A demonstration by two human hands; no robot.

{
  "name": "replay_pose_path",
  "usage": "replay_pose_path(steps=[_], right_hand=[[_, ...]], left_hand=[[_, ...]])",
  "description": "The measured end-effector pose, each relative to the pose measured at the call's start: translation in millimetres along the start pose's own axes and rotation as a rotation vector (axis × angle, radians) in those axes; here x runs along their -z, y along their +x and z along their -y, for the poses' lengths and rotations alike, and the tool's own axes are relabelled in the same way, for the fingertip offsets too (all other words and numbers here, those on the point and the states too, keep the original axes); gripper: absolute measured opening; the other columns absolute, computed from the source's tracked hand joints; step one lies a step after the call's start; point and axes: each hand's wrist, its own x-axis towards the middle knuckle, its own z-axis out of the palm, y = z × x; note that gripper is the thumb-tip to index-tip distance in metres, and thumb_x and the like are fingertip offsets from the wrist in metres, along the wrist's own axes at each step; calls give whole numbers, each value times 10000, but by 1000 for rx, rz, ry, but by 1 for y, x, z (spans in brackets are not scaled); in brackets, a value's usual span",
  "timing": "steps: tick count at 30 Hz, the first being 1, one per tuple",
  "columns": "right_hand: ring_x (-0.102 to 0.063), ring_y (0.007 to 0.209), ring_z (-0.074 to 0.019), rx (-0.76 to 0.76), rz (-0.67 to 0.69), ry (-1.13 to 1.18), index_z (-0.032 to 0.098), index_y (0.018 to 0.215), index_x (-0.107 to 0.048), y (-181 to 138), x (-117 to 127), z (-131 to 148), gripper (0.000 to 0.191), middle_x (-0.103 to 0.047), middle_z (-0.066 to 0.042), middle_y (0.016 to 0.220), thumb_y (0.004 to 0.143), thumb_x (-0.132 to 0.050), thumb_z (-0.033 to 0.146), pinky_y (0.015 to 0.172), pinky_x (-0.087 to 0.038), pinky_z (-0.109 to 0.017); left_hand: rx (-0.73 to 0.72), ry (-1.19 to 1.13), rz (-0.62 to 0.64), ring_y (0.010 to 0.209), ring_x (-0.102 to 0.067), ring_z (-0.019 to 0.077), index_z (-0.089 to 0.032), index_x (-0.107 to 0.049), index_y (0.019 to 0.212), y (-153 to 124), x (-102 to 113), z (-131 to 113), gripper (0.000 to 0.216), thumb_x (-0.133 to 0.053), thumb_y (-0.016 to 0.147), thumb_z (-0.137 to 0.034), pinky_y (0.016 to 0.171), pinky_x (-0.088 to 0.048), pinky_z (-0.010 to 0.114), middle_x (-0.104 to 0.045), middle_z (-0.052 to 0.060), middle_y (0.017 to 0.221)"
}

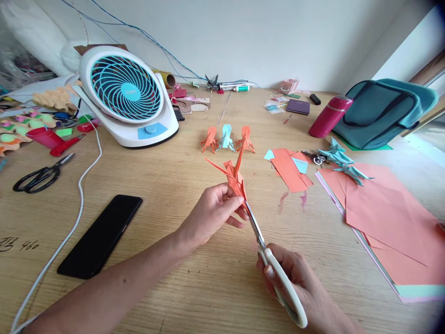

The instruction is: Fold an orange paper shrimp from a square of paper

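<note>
Orange paper figure (pixel 236 182) pinched in left hand (pixel 216 209), white-handled scissors (pixel 260 241) gripped in right hand (pixel 299 272), blades (pixel 255 224) at its lower end

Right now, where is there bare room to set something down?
Bare tabletop lies between the fan, black phone and left hand; another patch, between the lined-up figures and pink bottle. Crowded: the right side, with orange sheets and teal bag.
</note>
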Motion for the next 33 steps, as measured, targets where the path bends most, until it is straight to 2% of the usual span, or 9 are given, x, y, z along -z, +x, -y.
replay_pose_path(steps=[11,18,23,33], right_hand=[[-351,563,-99,-6,-14,18,194,752,-508,-1,2,-2,541,-455,38,636,914,-519,711,509,-267,-242],[-351,572,-105,9,-16,2,197,744,-505,0,2,-5,560,-461,34,639,911,-499,731,521,-277,-249],[-346,561,-102,-4,5,18,200,746,-495,-1,2,-5,556,-456,36,639,908,-504,731,511,-272,-246],[-365,568,-100,-4,5,34,192,766,-519,1,1,-3,543,-472,31,655,903,-529,718,508,-278,-241]], left_hand=[[12,-18,54,658,-691,134,-139,-624,828,0,2,1,179,-652,857,-313,526,-598,218,-706,37,766],[1,31,0,632,-714,137,-137,-623,776,1,2,-1,135,-603,850,-249,543,-588,207,-736,48,735],[-5,48,-11,638,-722,151,-144,-623,754,1,2,-1,128,-622,819,-255,548,-592,223,-737,44,718],[5,48,-7,595,-707,118,-143,-626,737,0,0,-2,121,-600,822,-226,521,-582,188,-729,16,691]])
